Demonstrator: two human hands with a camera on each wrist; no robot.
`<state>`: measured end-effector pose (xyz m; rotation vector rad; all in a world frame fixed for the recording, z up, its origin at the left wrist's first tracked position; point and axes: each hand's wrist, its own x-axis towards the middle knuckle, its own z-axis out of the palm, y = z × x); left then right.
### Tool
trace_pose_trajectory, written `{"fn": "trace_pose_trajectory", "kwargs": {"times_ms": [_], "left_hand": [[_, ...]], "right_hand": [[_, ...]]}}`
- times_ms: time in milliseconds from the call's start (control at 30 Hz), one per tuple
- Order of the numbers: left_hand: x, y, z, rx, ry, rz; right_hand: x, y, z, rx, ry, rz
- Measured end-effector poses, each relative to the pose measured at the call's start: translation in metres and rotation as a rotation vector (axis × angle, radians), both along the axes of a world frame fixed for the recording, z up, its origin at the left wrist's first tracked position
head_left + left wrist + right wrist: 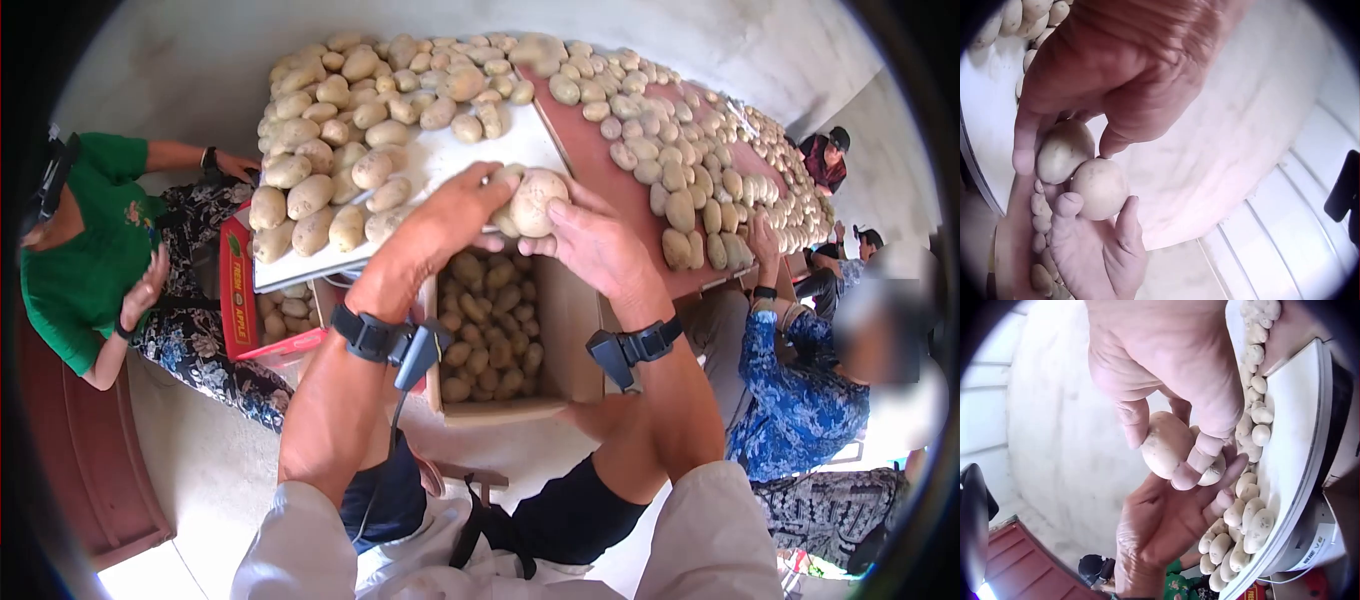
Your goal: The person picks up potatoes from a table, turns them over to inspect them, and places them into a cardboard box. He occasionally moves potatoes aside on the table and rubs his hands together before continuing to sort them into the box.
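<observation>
Over the box, both hands come together with two potatoes between them. My right hand grips a round, pale potato with thumb and fingertips. A second potato is held in the curled fingers of my left hand, right beside the first. In the left wrist view, the round potato overlaps its neighbour's edge. Below the hands stands an open cardboard box partly filled with potatoes. Just beyond the hands lies the white tabletop.
Potatoes crowd the white top, and more in rows cover the reddish table to the right. A red fruit carton holding potatoes stands at left. People sit on both sides, one in a green top, another in blue.
</observation>
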<state>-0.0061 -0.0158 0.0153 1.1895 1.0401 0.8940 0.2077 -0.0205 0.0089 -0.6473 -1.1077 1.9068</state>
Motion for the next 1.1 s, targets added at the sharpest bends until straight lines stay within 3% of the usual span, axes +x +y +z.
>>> {"fn": "trace_pose_trajectory", "kwargs": {"times_ms": [67,200,300,433,700,833,1100], "left_hand": [[0.001,0.0,0.004,-0.052,-0.076,-0.046],[0.002,0.006,-0.003,-0.028,-0.138,-0.149],[0.002,0.002,-0.005,0.013,-0.011,-0.113],[-0.007,0.015,-0.016,0.093,0.168,-0.078],[-0.015,0.01,-0.021,0.114,0.329,-0.143],[-0.013,0.008,-0.028,0.152,0.383,-0.331],[-0.005,0.006,-0.026,0.15,0.488,-0.468]], "right_hand": [[0.004,-0.005,0.003,0.054,0.063,0.066],[0.011,-0.025,0.006,0.068,0.042,-0.003],[0.017,-0.034,0.002,0.17,-0.186,-0.087],[0.03,-0.034,-0.007,0.1,-0.353,-0.236],[0.049,-0.037,-0.01,0.118,-0.433,-0.248],[0.052,-0.042,-0.006,0.11,-0.446,-0.253],[0.054,-0.043,0.006,0.022,-0.312,-0.333]]}}
